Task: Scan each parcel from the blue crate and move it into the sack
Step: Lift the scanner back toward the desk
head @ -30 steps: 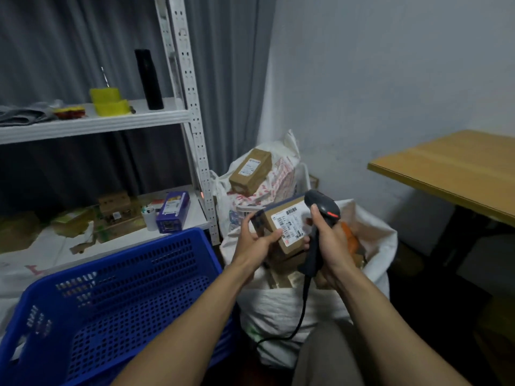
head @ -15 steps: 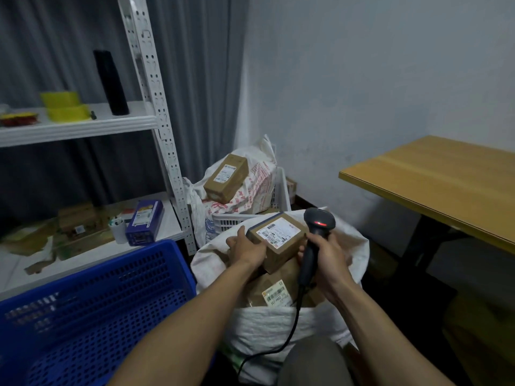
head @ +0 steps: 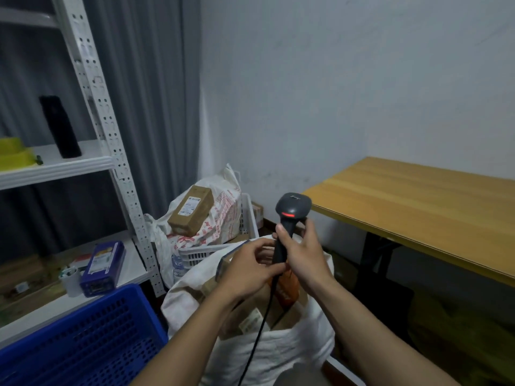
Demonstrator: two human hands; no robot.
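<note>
Head view puts the parcel (head: 227, 260) at the mouth of the white sack (head: 278, 355), near the middle of the scene. Your left hand (head: 248, 271) lies over it with the fingers curled round its top, so only a brown corner with a blue edge shows at the hand's left; whether the parcel rests on what lies below it, you cannot tell.

Your right hand (head: 303, 254) is just right of the left and wraps the handle of the scanner (head: 292, 206); the scanner's head stands upright above your thumb with a red light glowing on the side that faces you; its black cable (head: 259, 330) drops down across the sack's opening. Inside the sack lie more brown labelled boxes (head: 248, 321) and an orange packet (head: 288, 288) under your right hand.

At the near left the blue crate (head: 83, 346) stands just beside the sack; only its perforated walls show. Behind the sack a white basket (head: 211, 252) holds a printed bag with a brown box (head: 191, 211) tilted on top. The white rack (head: 106, 115) at the left carries a purple box (head: 103, 266) on its lower shelf and a black cylinder (head: 60, 126) on the upper one; a wooden table (head: 418, 207) stands at the right.
</note>
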